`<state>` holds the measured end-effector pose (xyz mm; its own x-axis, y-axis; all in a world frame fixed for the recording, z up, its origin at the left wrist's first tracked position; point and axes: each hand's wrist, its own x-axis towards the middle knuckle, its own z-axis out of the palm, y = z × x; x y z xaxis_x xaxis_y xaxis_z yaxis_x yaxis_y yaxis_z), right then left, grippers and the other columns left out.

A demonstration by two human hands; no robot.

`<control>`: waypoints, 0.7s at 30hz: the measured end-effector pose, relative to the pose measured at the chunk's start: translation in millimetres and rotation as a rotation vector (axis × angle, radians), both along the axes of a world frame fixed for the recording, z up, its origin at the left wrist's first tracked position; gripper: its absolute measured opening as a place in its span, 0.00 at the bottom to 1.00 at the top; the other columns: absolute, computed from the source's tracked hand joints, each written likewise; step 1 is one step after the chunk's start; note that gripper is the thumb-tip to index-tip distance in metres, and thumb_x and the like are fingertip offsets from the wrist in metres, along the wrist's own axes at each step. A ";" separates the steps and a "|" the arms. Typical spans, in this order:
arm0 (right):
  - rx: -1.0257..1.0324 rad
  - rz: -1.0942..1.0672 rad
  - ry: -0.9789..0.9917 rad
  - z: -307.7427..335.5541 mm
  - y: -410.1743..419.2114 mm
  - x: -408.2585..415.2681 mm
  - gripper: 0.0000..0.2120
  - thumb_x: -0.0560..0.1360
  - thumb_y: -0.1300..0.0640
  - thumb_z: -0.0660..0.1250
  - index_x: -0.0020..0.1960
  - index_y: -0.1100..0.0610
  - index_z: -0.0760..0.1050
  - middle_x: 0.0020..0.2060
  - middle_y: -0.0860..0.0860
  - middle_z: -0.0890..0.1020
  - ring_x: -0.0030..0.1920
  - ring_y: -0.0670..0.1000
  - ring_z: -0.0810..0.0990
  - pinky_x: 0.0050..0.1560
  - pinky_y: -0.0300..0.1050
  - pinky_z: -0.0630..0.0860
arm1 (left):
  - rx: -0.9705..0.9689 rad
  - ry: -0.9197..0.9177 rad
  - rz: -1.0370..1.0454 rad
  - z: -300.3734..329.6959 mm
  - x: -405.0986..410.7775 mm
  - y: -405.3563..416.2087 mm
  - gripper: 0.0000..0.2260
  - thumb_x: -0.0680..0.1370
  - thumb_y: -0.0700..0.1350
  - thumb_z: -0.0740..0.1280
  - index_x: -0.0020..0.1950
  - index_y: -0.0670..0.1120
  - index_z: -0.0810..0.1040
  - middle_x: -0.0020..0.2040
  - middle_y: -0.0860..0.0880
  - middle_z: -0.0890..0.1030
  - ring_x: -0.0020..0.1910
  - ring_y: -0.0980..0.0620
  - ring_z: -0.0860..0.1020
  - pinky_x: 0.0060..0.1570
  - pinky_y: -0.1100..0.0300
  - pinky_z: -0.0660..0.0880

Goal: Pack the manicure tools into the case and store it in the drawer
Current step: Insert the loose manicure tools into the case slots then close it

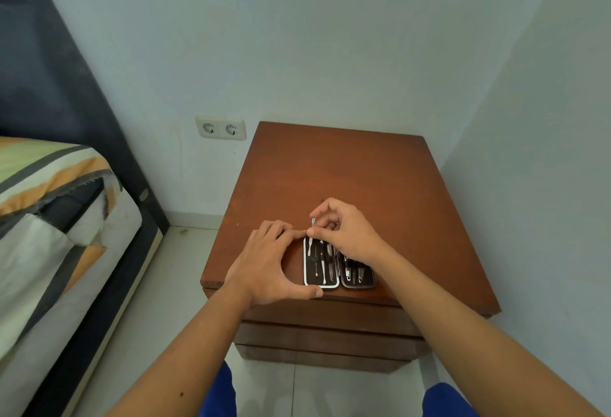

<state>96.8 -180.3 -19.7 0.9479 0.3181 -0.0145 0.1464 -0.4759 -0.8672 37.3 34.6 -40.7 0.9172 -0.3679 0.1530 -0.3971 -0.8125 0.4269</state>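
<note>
1. The step in hand is the packing itself: the case (339, 266) lies open flat on the near part of the nightstand (347, 172) top, close to its front edge, both halves facing up.
2. The left half of the case, with a pale rim, already carries several slim metal tools (319, 259) in its dark lining; the right half holds a few more, partly hidden under the right hand.
3. The left hand (269, 263) braces the case from 9 o'clock: its fingers curl at the far left corner and its thumb presses at the near left corner, so it steadies rather than grips.
4. The right hand (344, 235) hovers over the far edge of the case, thumb and forefinger pinching a thin metal tool (312, 222) whose tip pokes out toward 12 o'clock.
5. This looks like one of the last tools going in, since none lies loose on the wood.
6. The next move probably calls for lowering that tool into a free loop in the left half, sliding it toward 6 o'clock until it seats.
7. After that the halves must be folded shut and a drawer (327, 317) at 6 o'clock, below the top, pulled open; all the drawers look closed now.
</note>
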 end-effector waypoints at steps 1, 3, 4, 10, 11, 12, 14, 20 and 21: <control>-0.022 0.008 0.000 0.1 0.5 -0.1 0.13 0.74 0.53 0.79 0.54 0.49 0.79 0.42 0.47 0.88 0.35 0.40 0.78 0.43 0.37 0.74 | -0.002 0.000 0.000 0.2 -0.2 0.0 0.49 0.61 0.81 0.70 0.75 0.56 0.71 0.64 0.60 0.69 0.65 0.59 0.63 0.68 0.57 0.64; -0.061 0.025 -0.010 -0.3 0.5 -0.3 0.14 0.73 0.54 0.80 0.55 0.48 0.79 0.42 0.47 0.87 0.35 0.40 0.76 0.43 0.38 0.75 | -0.009 0.002 0.002 0.4 -0.8 0.4 0.49 0.62 0.81 0.70 0.75 0.56 0.71 0.64 0.60 0.69 0.64 0.59 0.64 0.68 0.57 0.64; -0.074 0.035 -0.018 -1.0 0.2 -0.3 0.14 0.73 0.55 0.80 0.55 0.48 0.79 0.41 0.46 0.87 0.35 0.40 0.76 0.43 0.39 0.76 | -0.014 0.003 0.003 0.6 -1.2 0.5 0.49 0.62 0.81 0.71 0.75 0.56 0.71 0.63 0.60 0.69 0.64 0.59 0.64 0.67 0.57 0.65; -0.282 0.129 -0.153 2.0 -2.0 -5.6 0.19 0.72 0.50 0.81 0.60 0.49 0.80 0.46 0.43 0.79 0.41 0.41 0.75 0.48 0.37 0.74 | -0.019 0.000 0.011 0.6 -2.7 -0.2 0.49 0.61 0.81 0.71 0.74 0.55 0.72 0.60 0.60 0.68 0.61 0.56 0.65 0.66 0.56 0.68; -0.320 0.151 -0.174 3.9 -2.1 -5.8 0.19 0.72 0.49 0.80 0.60 0.49 0.80 0.47 0.43 0.79 0.42 0.41 0.75 0.48 0.38 0.74 | -0.017 -0.003 0.011 0.5 -2.8 -0.5 0.49 0.60 0.81 0.71 0.74 0.54 0.72 0.59 0.60 0.68 0.60 0.56 0.65 0.66 0.56 0.68; -0.351 0.171 -0.189 5.5 -2.5 -6.1 0.18 0.73 0.48 0.80 0.60 0.50 0.81 0.48 0.43 0.78 0.43 0.40 0.74 0.50 0.39 0.75 | -0.015 -0.007 0.010 0.5 -2.8 -0.6 0.49 0.60 0.81 0.71 0.73 0.54 0.73 0.58 0.60 0.68 0.60 0.56 0.65 0.66 0.56 0.68; -0.398 0.204 -0.210 7.4 -2.3 -6.9 0.16 0.74 0.48 0.78 0.60 0.49 0.81 0.49 0.44 0.78 0.46 0.40 0.75 0.53 0.43 0.77 | -0.016 -0.013 0.012 0.5 -2.8 -0.3 0.49 0.60 0.81 0.71 0.73 0.54 0.73 0.58 0.60 0.69 0.60 0.57 0.66 0.66 0.56 0.69; -0.453 0.231 -0.238 7.7 -6.4 -16.6 0.21 0.76 0.44 0.73 0.67 0.48 0.79 0.53 0.42 0.75 0.52 0.40 0.71 0.60 0.45 0.75 | -0.018 -0.007 0.008 1.6 -3.5 -0.2 0.48 0.60 0.81 0.71 0.72 0.54 0.74 0.58 0.61 0.69 0.60 0.57 0.65 0.65 0.57 0.68; -0.454 0.240 -0.229 7.5 -7.2 -18.9 0.24 0.75 0.42 0.74 0.68 0.48 0.78 0.54 0.42 0.75 0.54 0.41 0.71 0.62 0.44 0.74 | -0.016 -0.009 0.008 1.8 -3.6 -0.3 0.47 0.61 0.81 0.71 0.72 0.54 0.74 0.58 0.61 0.69 0.60 0.57 0.65 0.65 0.57 0.68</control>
